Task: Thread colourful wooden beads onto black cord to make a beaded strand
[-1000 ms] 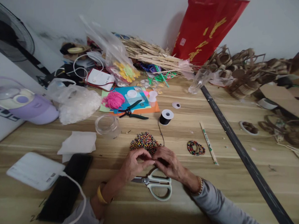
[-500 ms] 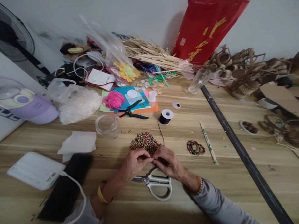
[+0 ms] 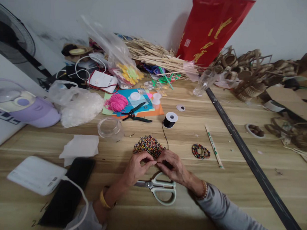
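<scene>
My left hand [image 3: 137, 168] and my right hand [image 3: 172, 166] meet fingertip to fingertip just in front of a heap of coloured beads [image 3: 148, 145]. Both hands are pinched closed on something too small to make out between them. A thin black cord runs from the spool [image 3: 170, 120] down towards my right hand. Pale green scissors [image 3: 159, 188] lie on the table under my wrists. Two finished bead bracelets [image 3: 201, 151] rest to the right of my right hand.
Black pliers [image 3: 135, 116], pink yarn [image 3: 116, 102] and coloured paper lie further back. A clear jar [image 3: 110, 129], white tissue [image 3: 80, 147], a black phone [image 3: 66, 191] and a white box [image 3: 35, 175] sit at left. A chopstick [image 3: 214, 147] and long dark bar [image 3: 247, 155] lie at right.
</scene>
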Demonstrator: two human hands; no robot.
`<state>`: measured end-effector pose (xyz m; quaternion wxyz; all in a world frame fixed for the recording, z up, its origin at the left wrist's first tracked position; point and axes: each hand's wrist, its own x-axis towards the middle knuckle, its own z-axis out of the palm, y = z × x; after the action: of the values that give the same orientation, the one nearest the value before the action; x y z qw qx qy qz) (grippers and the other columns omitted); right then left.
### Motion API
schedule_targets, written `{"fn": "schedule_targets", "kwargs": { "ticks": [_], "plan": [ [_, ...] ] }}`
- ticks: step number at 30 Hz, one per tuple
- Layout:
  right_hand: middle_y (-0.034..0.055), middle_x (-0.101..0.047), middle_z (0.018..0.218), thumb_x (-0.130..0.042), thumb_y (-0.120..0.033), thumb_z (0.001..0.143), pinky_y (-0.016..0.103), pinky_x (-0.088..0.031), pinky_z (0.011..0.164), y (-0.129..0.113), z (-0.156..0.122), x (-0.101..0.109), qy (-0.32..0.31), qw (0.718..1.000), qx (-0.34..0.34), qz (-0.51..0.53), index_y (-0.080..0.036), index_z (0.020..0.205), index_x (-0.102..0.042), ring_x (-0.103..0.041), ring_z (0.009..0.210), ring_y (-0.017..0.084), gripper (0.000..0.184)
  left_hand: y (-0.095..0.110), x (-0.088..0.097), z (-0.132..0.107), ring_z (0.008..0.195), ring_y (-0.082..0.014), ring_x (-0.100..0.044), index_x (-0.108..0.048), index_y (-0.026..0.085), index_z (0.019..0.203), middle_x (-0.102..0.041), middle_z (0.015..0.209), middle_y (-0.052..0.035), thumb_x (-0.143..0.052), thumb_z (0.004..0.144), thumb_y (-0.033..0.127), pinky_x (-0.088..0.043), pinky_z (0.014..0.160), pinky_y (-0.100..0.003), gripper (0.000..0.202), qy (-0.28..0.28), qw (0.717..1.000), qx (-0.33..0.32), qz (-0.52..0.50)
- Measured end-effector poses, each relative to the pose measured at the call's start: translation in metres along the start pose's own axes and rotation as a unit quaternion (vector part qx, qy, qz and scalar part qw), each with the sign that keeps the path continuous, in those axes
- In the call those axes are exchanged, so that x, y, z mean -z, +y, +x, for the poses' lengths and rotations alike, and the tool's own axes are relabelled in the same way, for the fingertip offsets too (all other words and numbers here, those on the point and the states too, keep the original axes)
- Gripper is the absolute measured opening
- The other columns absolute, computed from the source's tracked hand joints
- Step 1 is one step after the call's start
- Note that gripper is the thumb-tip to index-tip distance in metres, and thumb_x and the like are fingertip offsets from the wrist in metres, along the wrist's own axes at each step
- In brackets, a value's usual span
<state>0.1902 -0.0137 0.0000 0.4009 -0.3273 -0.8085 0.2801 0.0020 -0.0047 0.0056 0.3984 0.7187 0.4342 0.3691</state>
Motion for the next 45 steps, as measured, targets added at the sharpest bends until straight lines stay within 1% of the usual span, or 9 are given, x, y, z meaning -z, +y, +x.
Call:
{"fn": "schedule_targets", "kwargs": {
  "ticks": [6,14,21,26,30,36,42,45],
  "plan": [
    [0.0052,-0.06,0.075,-0.052,-0.019,0.088,0.03,-0.044,0.067,0.0019,-0.0011,-0.001,0.009,1.0,0.001,-0.005,-0.018,0.086,-0.056,-0.055,0.071,0.017,0.005,0.0035,0.0016,0.0012,0.059,-0.0136,-0.057,-0.062,0.015,0.063,-0.065,0.062,-0.0021,-0.062,0.077,0.028,-0.044,0.058,-0.022,0.019,-0.006,1.0,0.013,-0.001],
    [0.0054,-0.06,0.076,-0.051,-0.018,0.089,0.03,-0.044,0.067,-0.0007,-0.0002,0.0004,-0.006,1.0,-0.008,-0.006,-0.018,0.085,-0.056,-0.054,0.072,0.017,0.007,0.0009,0.0011,0.0008,0.059,-0.0139,-0.057,-0.062,0.014,0.063,-0.065,0.063,-0.0021,-0.063,0.076,0.028,-0.045,0.06,-0.023,0.018,-0.004,1.0,0.023,-0.005],
    [0.0051,-0.059,0.074,-0.049,-0.019,0.09,0.029,-0.044,0.066,-0.0031,0.0016,0.0018,0.006,1.0,-0.008,-0.008,-0.018,0.084,-0.056,-0.054,0.071,0.017,0.009,0.0064,0.0049,0.0,0.062,-0.0146,-0.059,-0.066,0.013,0.07,-0.065,0.064,-0.0028,-0.054,0.082,0.026,-0.045,0.062,-0.023,0.021,-0.007,0.999,0.039,-0.011],
    [0.0051,-0.06,0.074,-0.05,-0.019,0.089,0.03,-0.044,0.066,-0.001,0.0,0.0005,0.007,1.0,-0.013,-0.007,-0.018,0.083,-0.056,-0.054,0.071,0.017,0.009,0.0061,0.0042,-0.0005,0.068,-0.0161,-0.061,-0.069,0.012,0.075,-0.068,0.071,-0.006,-0.061,0.077,0.024,-0.046,0.064,-0.024,0.015,-0.018,0.999,0.02,-0.031],
    [0.0051,-0.059,0.074,-0.05,-0.019,0.089,0.03,-0.044,0.066,0.0004,-0.0005,-0.0005,0.004,1.0,-0.019,-0.009,-0.018,0.083,-0.056,-0.054,0.071,0.017,0.009,0.0034,0.0019,-0.0004,0.065,-0.0157,-0.06,-0.068,0.013,0.07,-0.067,0.067,-0.0052,-0.062,0.076,0.021,-0.046,0.062,-0.024,0.012,-0.021,0.999,0.008,-0.025],
    [0.0051,-0.06,0.075,-0.056,-0.021,0.087,0.029,-0.045,0.066,-0.0003,0.0005,-0.0002,0.011,1.0,-0.015,-0.005,-0.018,0.086,-0.057,-0.055,0.071,0.017,0.003,0.0016,0.0007,-0.0006,0.064,-0.0154,-0.06,-0.067,0.014,0.068,-0.068,0.066,-0.0042,-0.062,0.077,0.019,-0.045,0.062,-0.024,0.011,-0.023,1.0,0.004,-0.009],
    [0.0054,-0.061,0.075,-0.053,-0.019,0.088,0.03,-0.045,0.067,-0.0006,0.0007,0.0004,-0.006,1.0,-0.003,-0.009,-0.018,0.084,-0.058,-0.056,0.072,0.017,0.007,0.0032,0.0021,-0.0007,0.064,-0.0154,-0.06,-0.066,0.015,0.068,-0.068,0.067,-0.0039,-0.061,0.077,0.019,-0.046,0.063,-0.024,0.012,-0.029,1.0,0.005,0.003],
    [0.006,-0.061,0.077,-0.053,-0.018,0.088,0.031,-0.046,0.069,-0.0004,0.0,0.0,-0.006,1.0,-0.008,-0.007,-0.018,0.084,-0.059,-0.056,0.075,0.018,0.007,0.0034,0.003,-0.0002,0.064,-0.0153,-0.06,-0.066,0.014,0.067,-0.068,0.066,-0.0039,-0.062,0.077,0.019,-0.045,0.063,-0.024,0.011,-0.023,1.0,0.007,0.004]
  ]
}}
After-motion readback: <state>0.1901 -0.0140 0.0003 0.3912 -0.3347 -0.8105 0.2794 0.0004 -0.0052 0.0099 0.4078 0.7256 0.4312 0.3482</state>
